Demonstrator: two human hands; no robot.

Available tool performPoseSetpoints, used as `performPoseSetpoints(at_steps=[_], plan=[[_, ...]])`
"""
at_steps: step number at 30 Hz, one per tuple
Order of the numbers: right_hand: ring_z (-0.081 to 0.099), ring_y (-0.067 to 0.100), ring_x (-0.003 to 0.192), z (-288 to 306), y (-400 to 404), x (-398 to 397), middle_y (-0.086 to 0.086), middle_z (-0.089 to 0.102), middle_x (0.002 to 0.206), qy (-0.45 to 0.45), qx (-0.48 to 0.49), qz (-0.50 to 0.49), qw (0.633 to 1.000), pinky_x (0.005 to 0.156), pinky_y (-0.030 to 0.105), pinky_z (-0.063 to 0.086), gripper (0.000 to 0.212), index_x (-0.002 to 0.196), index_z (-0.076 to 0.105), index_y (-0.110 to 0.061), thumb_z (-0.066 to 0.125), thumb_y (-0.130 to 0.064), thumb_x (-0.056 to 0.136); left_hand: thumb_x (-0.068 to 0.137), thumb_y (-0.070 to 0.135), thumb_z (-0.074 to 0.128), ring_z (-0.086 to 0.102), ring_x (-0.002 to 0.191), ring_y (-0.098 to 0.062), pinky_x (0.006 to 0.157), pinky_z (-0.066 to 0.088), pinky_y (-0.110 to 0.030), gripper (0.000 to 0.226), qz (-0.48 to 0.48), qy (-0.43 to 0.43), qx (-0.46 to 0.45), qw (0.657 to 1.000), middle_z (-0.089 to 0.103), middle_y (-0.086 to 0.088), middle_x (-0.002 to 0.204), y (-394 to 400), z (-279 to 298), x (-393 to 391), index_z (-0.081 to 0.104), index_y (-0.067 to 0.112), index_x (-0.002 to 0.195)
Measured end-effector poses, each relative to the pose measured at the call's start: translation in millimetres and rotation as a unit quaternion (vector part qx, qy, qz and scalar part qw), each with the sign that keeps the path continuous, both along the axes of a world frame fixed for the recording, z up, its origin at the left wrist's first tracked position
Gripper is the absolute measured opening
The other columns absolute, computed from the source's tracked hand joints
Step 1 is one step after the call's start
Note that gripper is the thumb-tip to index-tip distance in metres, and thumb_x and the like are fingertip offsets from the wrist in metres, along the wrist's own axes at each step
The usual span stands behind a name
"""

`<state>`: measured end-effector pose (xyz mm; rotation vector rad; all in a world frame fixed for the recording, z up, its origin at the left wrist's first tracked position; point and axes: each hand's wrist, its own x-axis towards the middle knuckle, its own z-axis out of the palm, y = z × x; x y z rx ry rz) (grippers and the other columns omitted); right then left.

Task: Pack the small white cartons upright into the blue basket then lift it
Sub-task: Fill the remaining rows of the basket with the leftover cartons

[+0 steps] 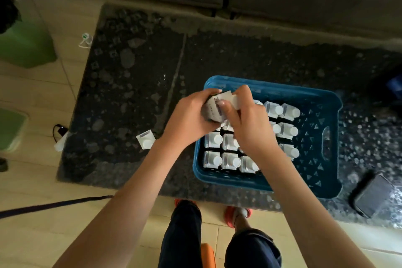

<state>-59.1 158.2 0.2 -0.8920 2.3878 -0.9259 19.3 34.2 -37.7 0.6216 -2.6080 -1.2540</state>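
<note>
Both hands, left hand (191, 115) & right hand (243, 119), grip 1 carton (214, 107) over blue basket (326, 183)'s far-left corner, prob. steadying it upright for the gap; 1 spare carton (145, 141) waits on table (134, 76).

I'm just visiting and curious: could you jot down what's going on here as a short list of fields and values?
Surface: dark speckled table
Container: blue basket on the table, right of centre
In basket: small white cartons standing upright in rows, caps up; the right part is unfilled
Left hand: gripping a held carton over the basket's far left corner
Right hand: also on that carton
Left outside: one loose carton on the table, left of the basket
Basket lifted: no, it sits on the table
</note>
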Motion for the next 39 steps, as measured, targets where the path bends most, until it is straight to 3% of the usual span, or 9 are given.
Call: performPoseSetpoints(at_steps=[3,8,11,13,15,17,29,34,39], plan=[[0.050,0.013,0.048,10,24,-10,-0.004,0.050,0.058,0.036,0.004,-0.037,0.999,0.041,0.028,0.033,0.037,0.092,0.034,-0.014,0.033,-0.051,0.092,0.067,0.034,0.083,0.054,0.118,-0.009,0.100,0.044,-0.025,0.069,-0.036,0.019,0.016,0.999,0.059,-0.001,0.130,16,1,-9,0.055,0.017,0.128],[0.051,0.016,0.048,17,92,-27,-0.001,0.054,0.060,0.052,0.042,-0.098,0.993,0.040,0.032,0.036,0.036,0.091,0.033,-0.014,0.032,-0.050,0.089,0.074,0.070,0.056,0.003,0.148,-0.023,0.117,0.004,-0.046,0.104,-0.076,-0.108,-0.193,0.972,0.005,-0.008,0.160,2,-45,-15,0.007,0.021,0.152],[0.051,0.018,0.048,15,136,-34,0.000,0.054,0.060,0.050,0.095,-0.111,0.988,0.040,0.028,0.035,0.040,0.091,0.033,-0.013,0.032,-0.053,0.086,0.087,0.051,0.058,0.004,0.147,-0.029,0.118,0.007,-0.046,0.100,0.087,-0.192,-0.022,0.977,0.000,-0.014,0.160,0,-65,-25,-0.011,0.015,0.151],[0.050,0.016,0.048,11,160,-34,0.002,0.055,0.061,0.043,0.132,-0.110,0.984,0.041,0.026,0.032,0.046,0.096,0.036,-0.010,0.031,-0.055,0.084,0.096,0.045,0.046,0.038,0.136,-0.034,0.106,0.038,-0.046,0.077,0.178,-0.237,0.076,0.952,0.032,-0.020,0.150,8,-74,-34,0.005,0.010,0.151],[0.050,0.016,0.046,7,176,-31,0.000,0.054,0.057,0.038,0.170,-0.098,0.980,0.040,0.027,0.032,0.051,0.100,0.040,-0.010,0.031,-0.057,0.082,0.101,0.045,0.029,0.063,0.101,-0.038,0.070,0.047,-0.042,0.053,0.203,-0.274,-0.061,0.938,0.063,-0.021,0.114,19,-83,-38,0.038,0.005,0.134],[0.052,0.020,0.046,-1,184,-27,0.001,0.054,0.056,0.029,0.205,-0.085,0.975,0.041,0.029,0.037,0.046,0.096,0.040,-0.012,0.035,-0.057,0.084,0.102,0.045,0.024,0.065,0.084,-0.038,0.058,0.040,-0.037,0.051,0.203,-0.261,-0.167,0.929,0.067,-0.018,0.092,25,-85,-38,0.053,0.004,0.109],[0.059,0.028,0.063,-87,170,1,0.012,0.064,0.079,-0.083,0.373,-0.082,0.921,0.041,0.030,0.035,0.035,0.103,0.033,-0.011,0.038,-0.045,0.097,0.102,0.040,0.028,0.064,0.076,-0.038,0.055,0.036,-0.033,0.049,0.204,-0.249,-0.199,0.925,0.067,-0.018,0.082,22,-89,-37,0.058,0.003,0.093],[0.057,0.027,0.074,-108,159,-4,0.008,0.059,0.084,-0.180,0.383,-0.107,0.900,0.062,0.038,0.047,0.039,0.105,0.035,-0.010,0.037,-0.048,0.098,0.102,0.041,0.029,0.064,0.070,-0.037,0.054,0.041,-0.035,0.050,0.209,-0.242,-0.192,0.928,0.066,-0.017,0.076,22,-91,-37,0.057,0.004,0.087],[0.061,0.037,0.100,-127,154,-13,0.023,0.063,0.110,-0.233,0.397,-0.099,0.882,0.080,0.045,0.050,0.051,0.121,0.032,0.000,0.039,-0.044,0.098,0.102,0.043,0.029,0.064,0.067,-0.038,0.054,0.044,-0.037,0.051,0.209,-0.239,-0.189,0.929,0.065,-0.018,0.074,21,-93,-37,0.057,0.003,0.087]])
